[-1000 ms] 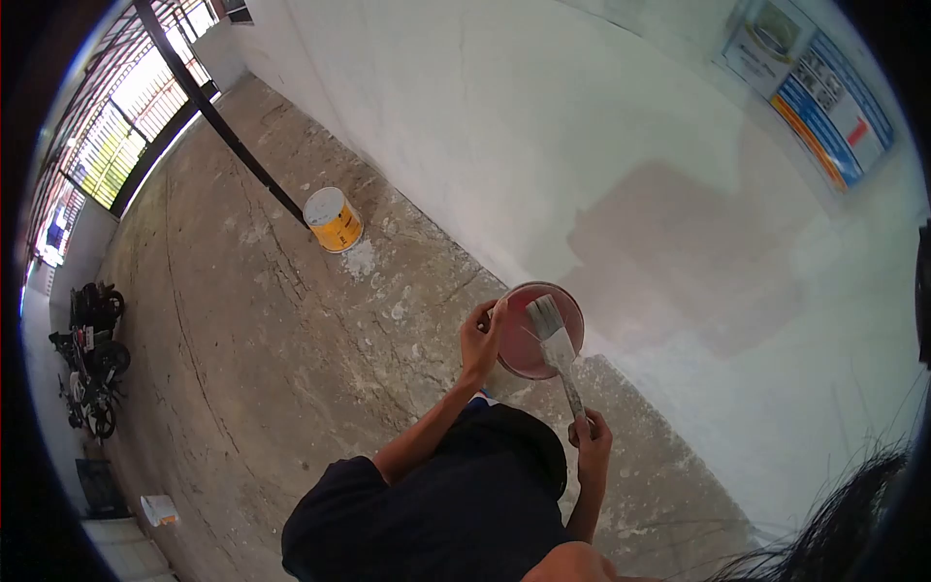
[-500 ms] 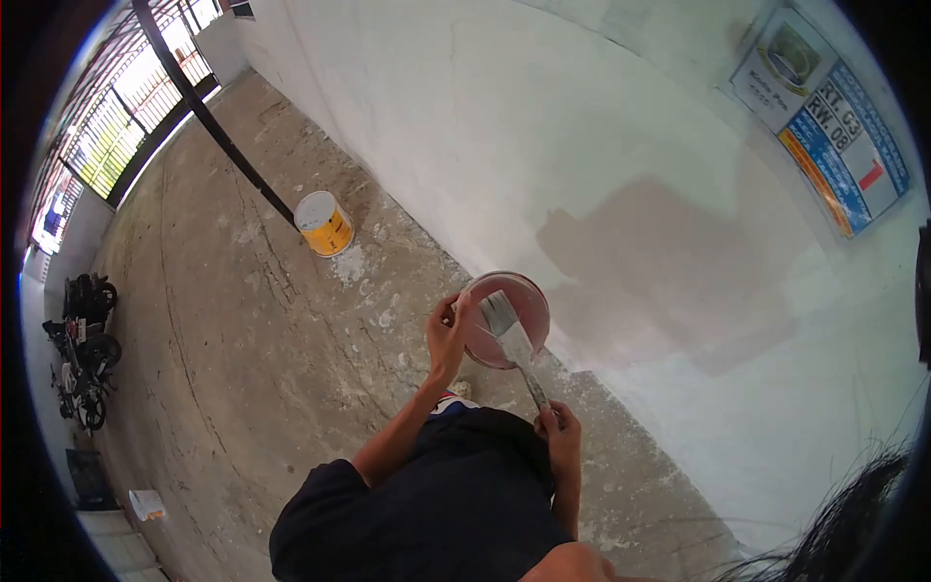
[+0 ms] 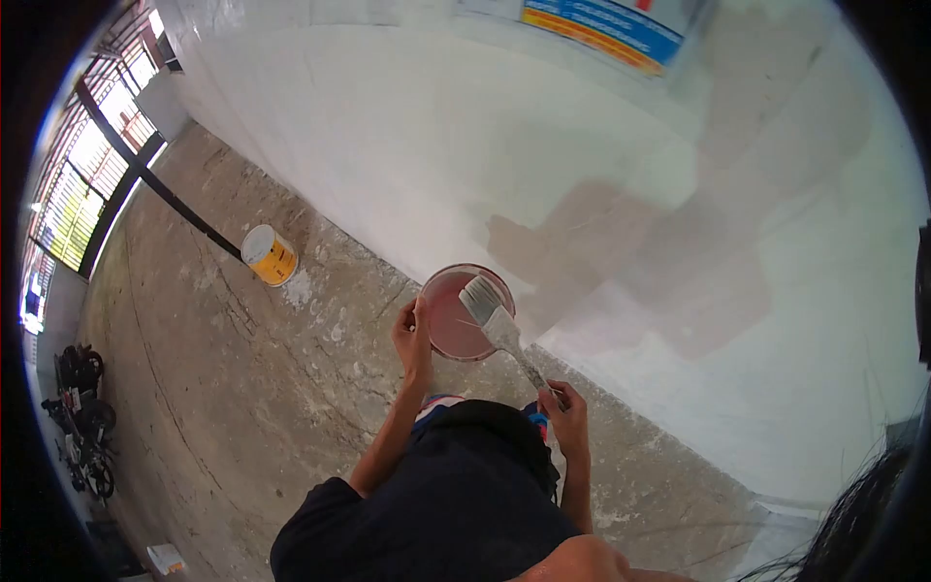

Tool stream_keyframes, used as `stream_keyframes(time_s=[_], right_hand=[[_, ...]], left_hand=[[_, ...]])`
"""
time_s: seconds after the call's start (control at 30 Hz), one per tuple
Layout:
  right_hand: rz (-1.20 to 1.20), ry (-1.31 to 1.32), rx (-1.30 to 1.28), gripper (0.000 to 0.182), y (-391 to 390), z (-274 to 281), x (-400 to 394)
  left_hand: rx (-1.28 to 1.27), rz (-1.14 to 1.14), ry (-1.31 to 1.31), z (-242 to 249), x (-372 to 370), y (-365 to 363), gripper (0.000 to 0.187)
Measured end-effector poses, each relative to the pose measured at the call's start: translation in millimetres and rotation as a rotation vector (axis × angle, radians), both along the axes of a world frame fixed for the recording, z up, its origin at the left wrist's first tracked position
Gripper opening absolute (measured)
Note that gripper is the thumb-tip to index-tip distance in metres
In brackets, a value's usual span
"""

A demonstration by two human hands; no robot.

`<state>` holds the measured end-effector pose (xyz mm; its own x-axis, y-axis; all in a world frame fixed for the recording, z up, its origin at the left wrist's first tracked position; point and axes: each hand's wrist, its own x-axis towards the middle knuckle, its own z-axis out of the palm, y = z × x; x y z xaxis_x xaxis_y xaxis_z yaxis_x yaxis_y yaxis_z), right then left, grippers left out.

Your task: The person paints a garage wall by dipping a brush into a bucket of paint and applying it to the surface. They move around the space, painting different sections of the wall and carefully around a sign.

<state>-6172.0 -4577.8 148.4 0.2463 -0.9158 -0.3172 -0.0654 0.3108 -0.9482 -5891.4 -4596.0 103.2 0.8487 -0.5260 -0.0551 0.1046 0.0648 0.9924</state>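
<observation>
Motorbikes (image 3: pixel 82 427) stand parked at the far left edge of the view, on the concrete floor (image 3: pixel 242 388). Above them, barred windows (image 3: pixel 73 184) admit daylight, and a dark pole (image 3: pixel 160 189) runs diagonally down toward a yellow paint can (image 3: pixel 269 254), which stands upright on the floor near the foot of the wall.

Left hand (image 3: pixel 413 335): fingers curled and closed on the left rim of the paint bowl (image 3: pixel 451 325), thumb at the rim edge. The bowl is round, holds pink paint, and is carried in the air in front of the person's body, just before the wall base.

Paintbrush (image 3: pixel 490 315): bristle end lies over the right part of the bowl, at or just above the paint; contact with the paint cannot be determined. The handle slants down to the right.

Right hand (image 3: pixel 567 412): fingers pinched together on the end of the brush handle.

Wall (image 3: pixel 388 145): white, with a patch of pinkish-brown paint (image 3: pixel 640 262) to the right of the bowl. A blue and orange poster (image 3: pixel 606 24) is fixed at the top.
</observation>
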Motion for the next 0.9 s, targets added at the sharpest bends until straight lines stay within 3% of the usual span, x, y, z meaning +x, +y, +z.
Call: stream_keyframes(time_s=[0.07,0.33,0.9], right_hand=[[0.011,0.049,-0.143,0.027,-5,4,-24],[0.015,0.137,-0.257,0.027,-20,67,-74],[-0.249,0.077,-0.749,0.028,-68,131,-17]], left_hand=[[-0.027,0.000,0.059,5,-18,-3,0.040],[-0.011,-0.006,0.158,11,-57,1,0.039],[-0.108,-0.058,0.235,15,-32,-29,0.038]])
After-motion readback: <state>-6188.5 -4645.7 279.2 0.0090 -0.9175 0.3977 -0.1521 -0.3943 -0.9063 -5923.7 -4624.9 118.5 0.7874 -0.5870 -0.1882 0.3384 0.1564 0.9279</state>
